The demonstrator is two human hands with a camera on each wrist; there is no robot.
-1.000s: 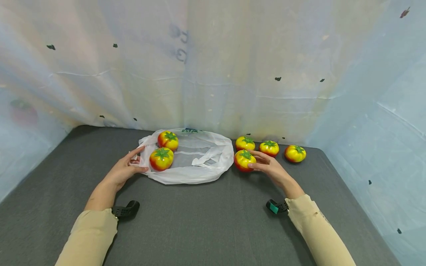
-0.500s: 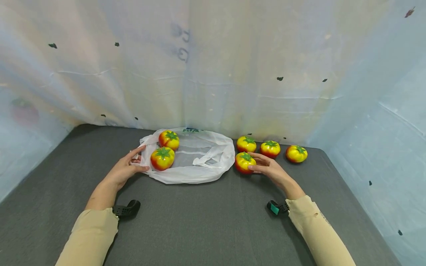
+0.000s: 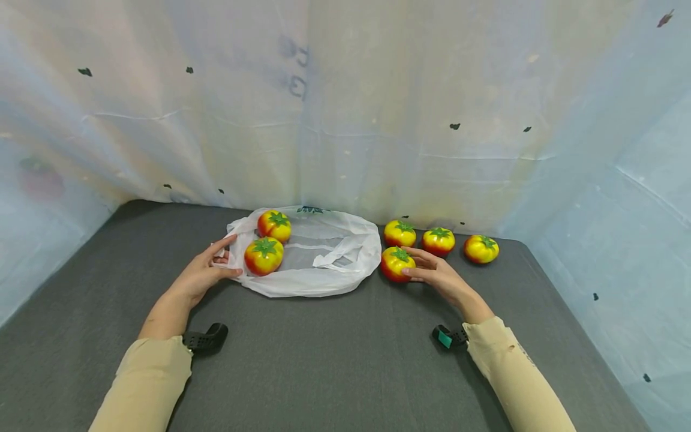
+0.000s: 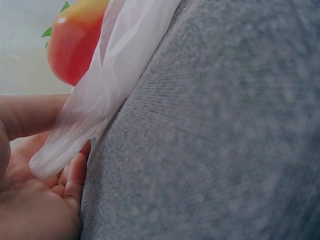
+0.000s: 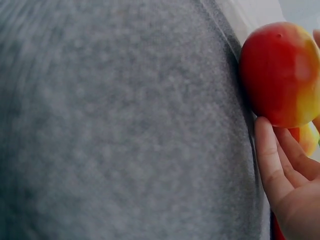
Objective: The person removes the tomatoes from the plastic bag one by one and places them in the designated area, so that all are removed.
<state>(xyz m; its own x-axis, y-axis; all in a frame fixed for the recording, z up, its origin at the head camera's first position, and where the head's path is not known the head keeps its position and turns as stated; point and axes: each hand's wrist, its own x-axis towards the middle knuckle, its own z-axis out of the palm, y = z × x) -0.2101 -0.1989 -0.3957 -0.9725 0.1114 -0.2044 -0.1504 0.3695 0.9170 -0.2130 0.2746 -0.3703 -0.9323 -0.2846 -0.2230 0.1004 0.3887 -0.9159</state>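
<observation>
A white plastic bag lies spread with its mouth open, and two red-and-yellow tomatoes sit inside its left part: a rear tomato and a front tomato. My left hand holds the bag's left edge; in the left wrist view a fold of the bag runs between the thumb and fingers. Just right of the bag, my right hand grips another tomato from its right side. In the right wrist view that tomato shows its red side, with fingertips against it.
Behind my right hand stand three more tomatoes: one at the left, one in the middle and one at the right. The dark grey tabletop meets a pale hanging sheet at the back.
Nothing moves noticeably between the hands, bag and tomatoes; the whole scene shifts only slightly in the head view.
</observation>
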